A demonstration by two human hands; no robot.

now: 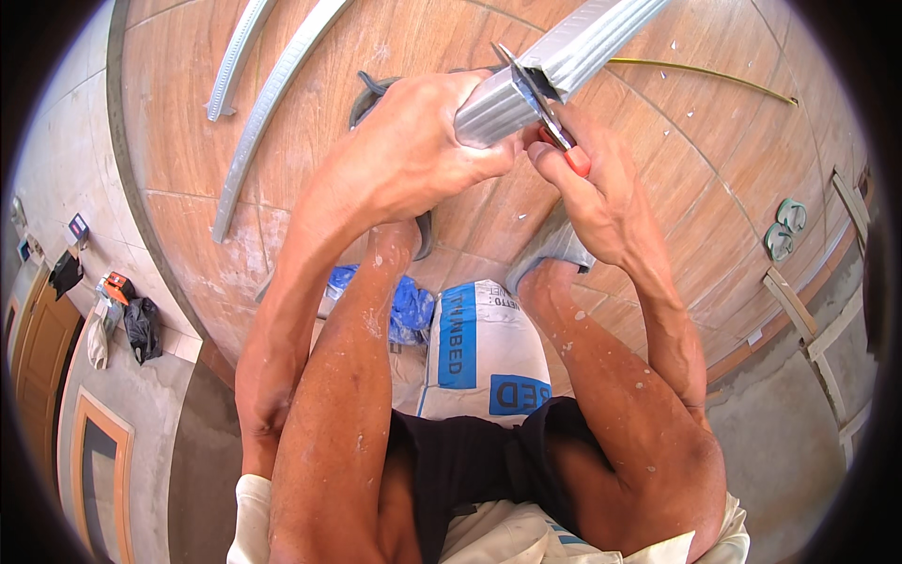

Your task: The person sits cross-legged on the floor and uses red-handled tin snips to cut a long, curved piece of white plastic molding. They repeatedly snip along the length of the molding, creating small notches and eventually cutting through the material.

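Left hand (pixel 423 141): fingers curled firmly round the near end of the metal channel (pixel 587 47), with little slack visible; the undersides of the fingers are hidden. Right hand (pixel 597 188): fingers wrapped about the red-handled snips (pixel 558 134). Handle spread is mostly covered by the palm, so squeeze cannot be read.

Just ahead of the right fingers, the blades lie across the channel at a dark gap in its metal. The channel slants up and away to the right, beyond both hands. Step in hand, as judged: cutting through the channel wall. Whether the cut goes right across cannot be told.

The next move seems to call for a steady left grip, the blades lined up with any uncut metal, and a full squeeze of the right fingers. Cut edges look sharp; the left fingers should keep clear of the blade line.

Farther out: a yellow measuring tape (pixel 705 70) on the tiled floor (pixel 648 221), right of the fingers; two loose metal strips (pixel 272 108) left of them. Nearer the body, below the fingers, a white-and-blue sack (pixel 498 324) beside blue plastic (pixel 411 310). Green sandals (pixel 785 230) lie well off to the right.
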